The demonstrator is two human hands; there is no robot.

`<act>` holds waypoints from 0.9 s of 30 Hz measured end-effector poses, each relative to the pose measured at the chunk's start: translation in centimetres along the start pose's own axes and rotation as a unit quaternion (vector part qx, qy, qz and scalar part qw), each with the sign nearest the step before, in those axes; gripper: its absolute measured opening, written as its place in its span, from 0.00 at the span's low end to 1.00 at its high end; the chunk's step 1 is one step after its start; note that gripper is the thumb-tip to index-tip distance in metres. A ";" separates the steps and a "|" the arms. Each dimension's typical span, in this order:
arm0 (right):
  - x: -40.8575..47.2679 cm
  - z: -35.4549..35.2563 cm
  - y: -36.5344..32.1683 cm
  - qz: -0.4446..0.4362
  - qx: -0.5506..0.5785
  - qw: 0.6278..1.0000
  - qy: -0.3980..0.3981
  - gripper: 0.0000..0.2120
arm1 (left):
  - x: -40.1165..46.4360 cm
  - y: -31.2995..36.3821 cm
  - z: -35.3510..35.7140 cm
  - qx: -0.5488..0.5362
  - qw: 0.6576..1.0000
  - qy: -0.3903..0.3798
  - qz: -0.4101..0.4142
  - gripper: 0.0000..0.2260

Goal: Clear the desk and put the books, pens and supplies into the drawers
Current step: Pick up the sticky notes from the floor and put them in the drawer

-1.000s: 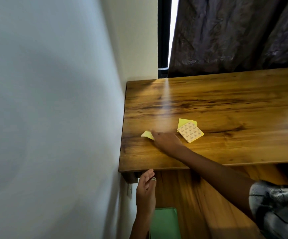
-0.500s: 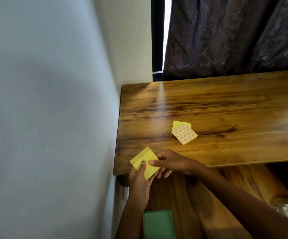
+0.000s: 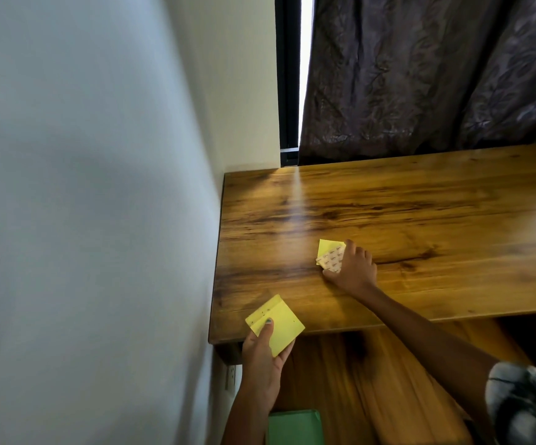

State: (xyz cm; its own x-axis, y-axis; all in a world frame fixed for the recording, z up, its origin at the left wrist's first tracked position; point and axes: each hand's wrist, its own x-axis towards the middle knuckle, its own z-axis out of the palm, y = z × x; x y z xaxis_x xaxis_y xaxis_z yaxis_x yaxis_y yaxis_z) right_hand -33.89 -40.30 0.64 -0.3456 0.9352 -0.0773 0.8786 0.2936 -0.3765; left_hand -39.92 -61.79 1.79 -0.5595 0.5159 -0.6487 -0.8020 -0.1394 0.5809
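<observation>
We see the left hand (image 3: 265, 358) raised at the near left corner of the wooden desk (image 3: 404, 203), palm turned up, gripping a yellow sticky-note pad (image 3: 278, 326): the thumb lies across the pad's top face and the fingers curl under its lower edge. The pad is tilted like a diamond and overlaps the desk's front edge from our viewpoint. Its forearm rises from the bottom of the frame, cut off there.

The right hand (image 3: 355, 266) reaches forward over the desk, arm stretched out from the lower right, and rests on a small stack of notes (image 3: 330, 255) lying flat on the desktop. Its fingertips touch the stack's right side and the thumb lies at the near corner; we cannot tell whether it is actually gripping the stack or only pressing on it. The hand hides the stack's right part; the top sheet is pale with a faint repeated print too small to read, and a yellow sheet shows behind it.

A patterned grey sleeve (image 3: 528, 403) is cut off at the lower right. Below, a green object (image 3: 294, 427) is cropped by the frame's bottom edge. A dark curtain (image 3: 436, 72) hangs behind the desk, a white wall (image 3: 84, 187) to the left.
</observation>
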 end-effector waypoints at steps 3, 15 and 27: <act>-1.0 -0.2 -0.3 0.019 0.071 0.997 0.037 0.47 | 0.0 0.1 0.0 -0.013 1.000 0.018 -0.009 0.16; -11.6 0.2 -5.5 -0.213 0.137 0.956 -0.151 0.44 | 0.4 0.8 -0.2 -0.058 0.995 -0.073 -0.043 0.21; -2.0 -1.2 -2.4 -0.097 0.014 0.994 -0.037 0.28 | 0.5 0.0 -1.0 -0.046 0.998 -0.025 -0.036 0.15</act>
State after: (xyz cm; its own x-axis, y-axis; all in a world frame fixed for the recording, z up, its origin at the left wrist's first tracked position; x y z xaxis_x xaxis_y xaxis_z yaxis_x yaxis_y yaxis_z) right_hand -34.87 -42.65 2.83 -0.5330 0.8433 -0.0686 0.7836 0.4615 -0.4159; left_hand -40.39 -62.33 0.93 -0.4898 0.5680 -0.6614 -0.8571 -0.1752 0.4844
